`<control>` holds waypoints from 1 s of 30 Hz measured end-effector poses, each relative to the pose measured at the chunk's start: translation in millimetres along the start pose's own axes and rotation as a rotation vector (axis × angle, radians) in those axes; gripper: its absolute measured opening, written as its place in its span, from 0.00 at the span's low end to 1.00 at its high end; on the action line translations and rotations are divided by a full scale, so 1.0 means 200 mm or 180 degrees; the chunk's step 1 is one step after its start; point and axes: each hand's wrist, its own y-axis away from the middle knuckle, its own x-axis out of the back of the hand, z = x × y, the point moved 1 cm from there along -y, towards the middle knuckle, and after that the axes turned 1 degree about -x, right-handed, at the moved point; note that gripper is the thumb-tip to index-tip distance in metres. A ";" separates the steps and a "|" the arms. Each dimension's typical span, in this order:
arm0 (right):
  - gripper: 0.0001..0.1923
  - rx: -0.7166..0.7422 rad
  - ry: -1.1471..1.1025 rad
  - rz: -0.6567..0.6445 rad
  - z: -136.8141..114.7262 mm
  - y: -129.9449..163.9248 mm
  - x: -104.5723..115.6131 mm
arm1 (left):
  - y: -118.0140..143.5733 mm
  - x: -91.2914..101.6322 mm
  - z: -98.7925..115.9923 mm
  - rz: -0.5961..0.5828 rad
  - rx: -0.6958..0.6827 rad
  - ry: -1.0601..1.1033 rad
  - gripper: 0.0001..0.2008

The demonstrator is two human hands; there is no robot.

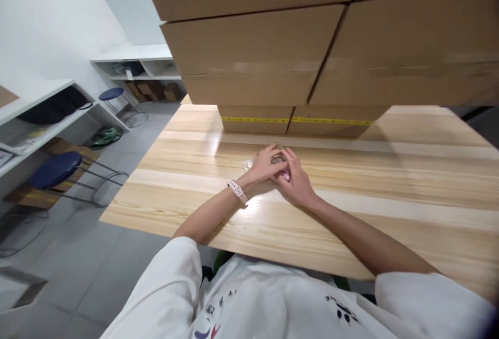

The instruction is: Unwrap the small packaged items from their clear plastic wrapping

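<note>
Over wooden table, betw. near & far edges, L hand & R hand grip small shiny item. Clear plastic just beside L hand, twd left edge.

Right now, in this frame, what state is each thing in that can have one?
Left hand: fingers curled at the small item
Right hand: fingers curled at the item's other side
Small item: between both hands, mostly covered; open or shut, cannot tell
Wristband: worn on left wrist
Large cardboard boxes: stacked, visible flaps shut
Yellow strip: running straight across lower boxes
Near blue stool: upright, unoccupied
</note>
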 end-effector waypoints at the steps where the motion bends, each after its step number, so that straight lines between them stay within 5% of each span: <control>1: 0.36 -0.0117 -0.0052 0.0181 0.06 0.02 0.07 | -0.05 -0.03 0.03 -0.0055 -0.0147 0.0126 0.27; 6: 0.26 -0.0801 -0.0353 0.0658 0.23 0.10 0.30 | -0.11 -0.01 0.06 -0.0270 -0.0664 -0.0234 0.30; 9: 0.25 -0.0579 -0.0187 0.0686 0.19 0.13 0.32 | -0.05 0.04 -0.03 -0.0485 -0.0599 -0.0263 0.39; 15: 0.34 0.0372 0.0511 -0.0267 0.05 0.13 0.20 | 0.02 0.07 -0.18 -0.0462 -0.0565 -0.0169 0.43; 19: 0.27 0.0657 0.0586 -0.0766 0.02 0.14 0.14 | 0.01 0.09 -0.20 -0.0525 -0.0685 0.0008 0.39; 24: 0.21 0.0838 0.0689 -0.0460 0.05 0.16 0.16 | 0.02 0.09 -0.18 -0.0030 -0.0527 0.0414 0.27; 30: 0.19 0.0338 0.1001 0.0334 0.29 0.05 0.30 | 0.07 0.20 -0.20 0.1053 0.0583 0.1889 0.20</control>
